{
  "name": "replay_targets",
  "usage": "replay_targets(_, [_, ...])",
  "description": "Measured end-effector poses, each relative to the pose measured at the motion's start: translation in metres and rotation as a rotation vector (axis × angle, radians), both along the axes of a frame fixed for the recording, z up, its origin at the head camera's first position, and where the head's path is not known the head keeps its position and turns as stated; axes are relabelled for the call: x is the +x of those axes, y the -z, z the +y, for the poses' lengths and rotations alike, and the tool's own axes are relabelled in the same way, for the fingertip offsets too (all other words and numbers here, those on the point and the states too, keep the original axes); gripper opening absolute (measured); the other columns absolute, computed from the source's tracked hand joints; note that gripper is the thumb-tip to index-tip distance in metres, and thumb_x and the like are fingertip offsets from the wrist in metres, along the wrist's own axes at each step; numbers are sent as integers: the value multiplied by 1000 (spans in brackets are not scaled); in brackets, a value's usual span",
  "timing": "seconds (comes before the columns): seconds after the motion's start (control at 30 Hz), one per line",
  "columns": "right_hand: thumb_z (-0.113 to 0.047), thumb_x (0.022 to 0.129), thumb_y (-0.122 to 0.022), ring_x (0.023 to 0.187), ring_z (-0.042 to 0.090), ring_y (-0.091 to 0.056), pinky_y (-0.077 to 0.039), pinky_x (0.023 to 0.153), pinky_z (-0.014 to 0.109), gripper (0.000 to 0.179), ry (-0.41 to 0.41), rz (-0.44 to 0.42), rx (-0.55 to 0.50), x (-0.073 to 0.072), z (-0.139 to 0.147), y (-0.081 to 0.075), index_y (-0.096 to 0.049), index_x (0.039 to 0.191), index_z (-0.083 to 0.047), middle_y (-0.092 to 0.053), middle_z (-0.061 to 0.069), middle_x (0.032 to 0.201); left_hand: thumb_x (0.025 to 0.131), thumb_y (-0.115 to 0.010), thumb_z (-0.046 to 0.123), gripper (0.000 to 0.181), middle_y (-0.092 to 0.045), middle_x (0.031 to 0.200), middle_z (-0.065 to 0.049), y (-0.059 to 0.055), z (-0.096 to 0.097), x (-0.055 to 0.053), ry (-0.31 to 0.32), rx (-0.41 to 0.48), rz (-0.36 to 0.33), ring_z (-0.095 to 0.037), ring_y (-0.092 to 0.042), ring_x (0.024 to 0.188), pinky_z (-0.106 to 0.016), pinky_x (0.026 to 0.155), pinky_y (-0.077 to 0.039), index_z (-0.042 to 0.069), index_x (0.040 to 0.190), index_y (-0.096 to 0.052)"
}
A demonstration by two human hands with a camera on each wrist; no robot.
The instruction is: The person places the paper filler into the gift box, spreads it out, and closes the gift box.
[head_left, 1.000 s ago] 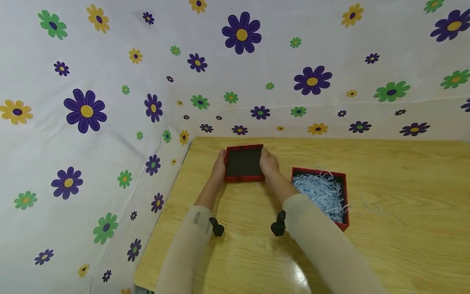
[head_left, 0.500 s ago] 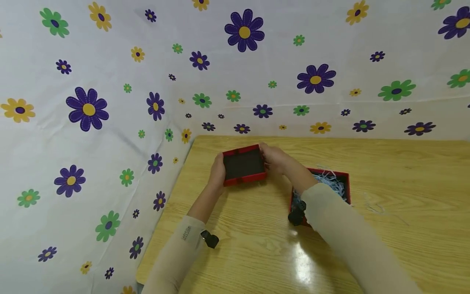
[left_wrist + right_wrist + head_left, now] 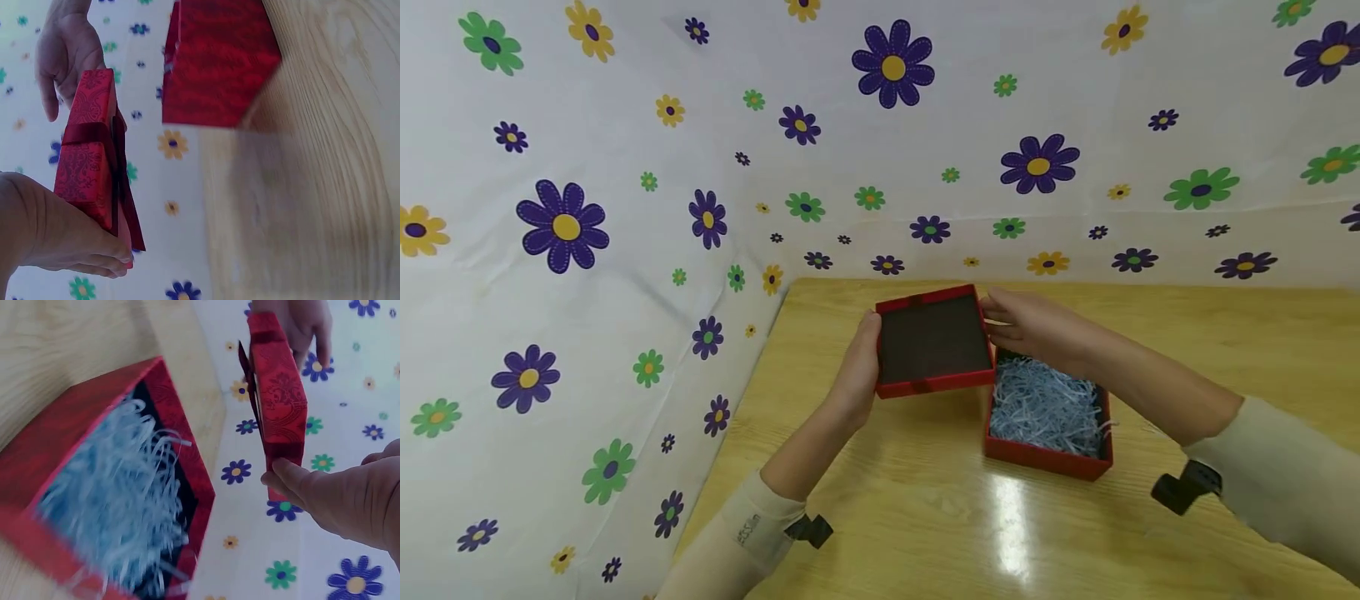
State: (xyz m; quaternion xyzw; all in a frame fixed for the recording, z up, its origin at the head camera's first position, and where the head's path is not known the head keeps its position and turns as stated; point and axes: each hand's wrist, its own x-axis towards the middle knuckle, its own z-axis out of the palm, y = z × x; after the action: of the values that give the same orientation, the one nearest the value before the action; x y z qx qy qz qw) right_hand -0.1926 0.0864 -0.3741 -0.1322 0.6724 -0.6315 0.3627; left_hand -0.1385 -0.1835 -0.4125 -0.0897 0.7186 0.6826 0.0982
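A red patterned box lid [image 3: 934,342] with a dark inside and a dark red ribbon [image 3: 87,133] round it is held above the table, hollow side toward the head camera. My left hand [image 3: 853,375] grips its left side, thumb on the rim and fingers beneath. My right hand [image 3: 1048,329] is at the lid's right edge, its fingers fairly straight and the fingertips right at the side wall. Just right of the lid stands the red box [image 3: 1045,460], filled with pale blue shredded paper [image 3: 1047,408]. The lid's right corner overlaps the box's near left side in the head view.
The wooden table [image 3: 910,508] meets a white flower-printed sheet [image 3: 820,150] at the back and left. My right forearm passes over the box's right side. A small black camera mount sits on each wrist.
The lid has moved right and up toward the camera, tilting as it comes. My right hand has gone from gripping its side to straighter fingers, with the forearm swung out right, uncovering the box.
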Motion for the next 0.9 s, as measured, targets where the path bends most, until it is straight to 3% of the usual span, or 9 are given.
replay_targets(0.2, [-46,116,-33,160,43,-18,-31,121,46,73,44,16,-3,38,49,-15,-14,168,1,-15,21,175,114,-30,51,70,-5,177,6,-18,35,12,110,65,5,-15,0,162,-43,132,-6,16,171,-8])
replay_targets(0.37, [-52,114,-37,159,43,-20,-41,113,31,77,89,8,26,61,81,-17,-16,168,-2,-18,18,175,115,-30,47,69,-7,177,3,-25,58,18,177,140,-6,-16,-3,162,-43,131,-11,12,171,-10])
replay_targets(0.53, [-51,114,-38,159,44,-17,-47,106,18,79,123,-20,43,76,108,-12,-12,168,-1,-16,20,175,116,-29,44,69,-4,178,-2,-27,77,23,266,198,-35,-18,-6,163,-41,131,-12,8,170,-5])
replay_targets(0.77, [-45,116,-36,156,46,-18,-51,102,18,74,180,-77,47,94,137,2,-9,168,0,-8,23,175,116,-28,47,71,-5,178,-3,-26,95,27,372,230,-103,-22,-5,163,-42,132,-9,9,170,-2])
replay_targets(0.83, [-44,116,-37,155,47,-24,-53,101,20,73,208,-90,48,97,141,5,-10,168,0,-8,23,175,115,-29,48,72,-6,178,-5,-28,98,27,387,228,-123,-24,-5,163,-44,131,-9,10,170,-3])
replay_targets(0.9, [-43,116,-37,150,44,-39,-54,101,22,72,235,-86,51,100,145,9,-11,168,0,-7,24,175,115,-29,49,72,-7,177,-7,-30,100,27,396,228,-136,-27,-5,163,-46,131,-10,11,170,-3])
